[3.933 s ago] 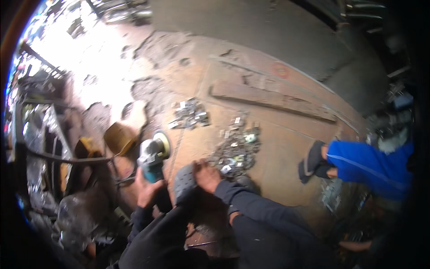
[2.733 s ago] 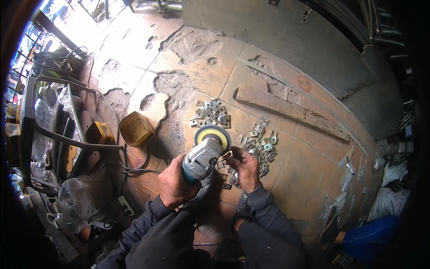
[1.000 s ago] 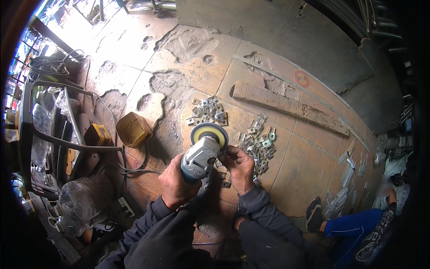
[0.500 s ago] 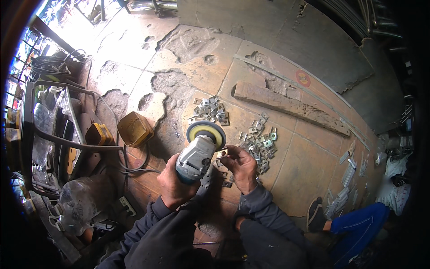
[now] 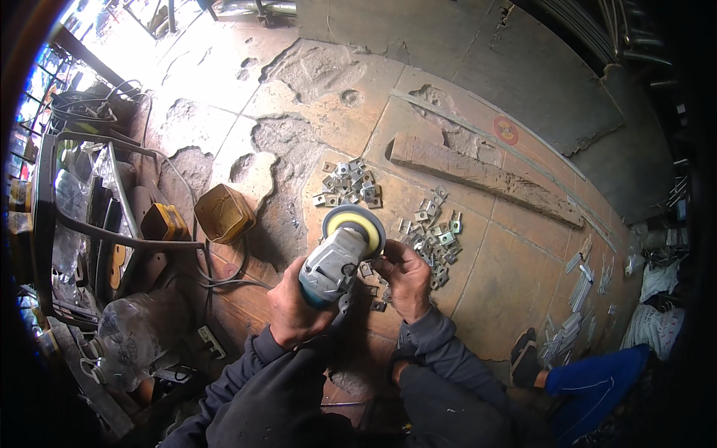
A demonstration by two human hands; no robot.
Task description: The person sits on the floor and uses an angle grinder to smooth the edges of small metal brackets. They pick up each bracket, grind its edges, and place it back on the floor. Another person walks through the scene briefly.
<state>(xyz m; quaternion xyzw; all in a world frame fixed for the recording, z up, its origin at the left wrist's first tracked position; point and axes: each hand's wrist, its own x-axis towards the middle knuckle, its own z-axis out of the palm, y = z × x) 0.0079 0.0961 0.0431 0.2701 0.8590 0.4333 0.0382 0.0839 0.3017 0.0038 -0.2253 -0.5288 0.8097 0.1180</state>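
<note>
My left hand [image 5: 290, 305] is wrapped round the body of an angle grinder [image 5: 328, 267], whose head is grey and its lower housing teal. A round disc [image 5: 354, 226] with a yellow centre and dark rim faces up at the grinder's far end. Close by the disc's right edge, my right hand [image 5: 408, 282] pinches a small metal bracket, now mostly hidden by the disc and fingers. Beyond the disc lies a pile of small metal brackets [image 5: 348, 182]; a second pile of brackets [image 5: 435, 243] lies right of it, and a few more sit under my hands.
A long wooden beam [image 5: 485, 179] lies at the far right. To the left are a cut-open yellowish container [image 5: 224, 214], a cable, a metal frame [image 5: 127, 237] and a clear plastic bottle [image 5: 138, 336]. Another person's sandalled foot [image 5: 527, 360] and metal strips [image 5: 567, 328] are at right.
The grinder has shifted slightly right and a little nearer, its disc now beside my right fingers. The bracket, plainly visible before between thumb and finger, is now mostly covered.
</note>
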